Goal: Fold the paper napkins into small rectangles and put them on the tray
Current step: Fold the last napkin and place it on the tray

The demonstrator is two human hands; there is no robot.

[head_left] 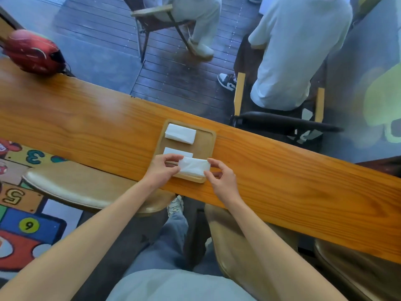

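Note:
A wooden tray (207, 139) lies on the long wooden counter (86, 127). One folded white napkin (180, 133) rests at the tray's far end, and a second folded napkin (178, 152) lies in the middle. Over the tray's near end I hold a third white napkin (193, 166), folded into a rectangle. My left hand (161, 170) pinches its left end and my right hand (221, 178) pinches its right end. Whether this napkin touches the tray I cannot tell.
A red helmet (32, 52) sits on the counter's far left end. Beyond the counter two people sit on wooden chairs (239, 94). Padded stools (71, 187) stand under the counter's near side, above a colourful number mat (26, 224).

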